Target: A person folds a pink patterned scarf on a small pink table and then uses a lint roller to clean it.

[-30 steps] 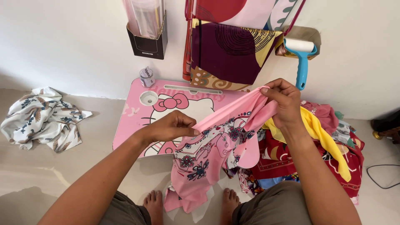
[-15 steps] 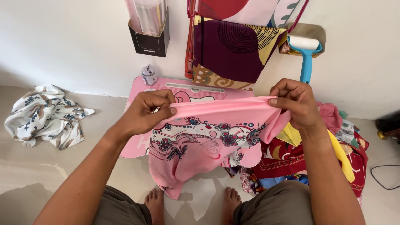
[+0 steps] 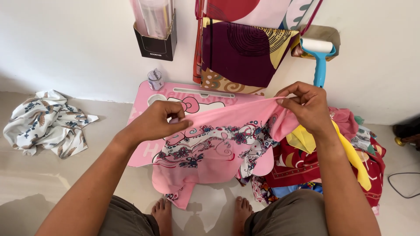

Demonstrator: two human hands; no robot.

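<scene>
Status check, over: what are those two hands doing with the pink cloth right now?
Left hand and right hand each pinch the top edge of the pink floral cloth. Cloth stretched between them, hanging over the pink lap table. Cloth pile beside, not in the way.

floor left: crumpled white floral cloth (image 3: 46, 122)
wall: blue lint roller (image 3: 319, 54), black box (image 3: 156, 41)
right: colourful fabric pile (image 3: 350, 153)

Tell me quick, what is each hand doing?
Left hand: closed, pinching the pink scarf at its top edge.
Right hand: closed, pinching the same scarf's other end.
</scene>
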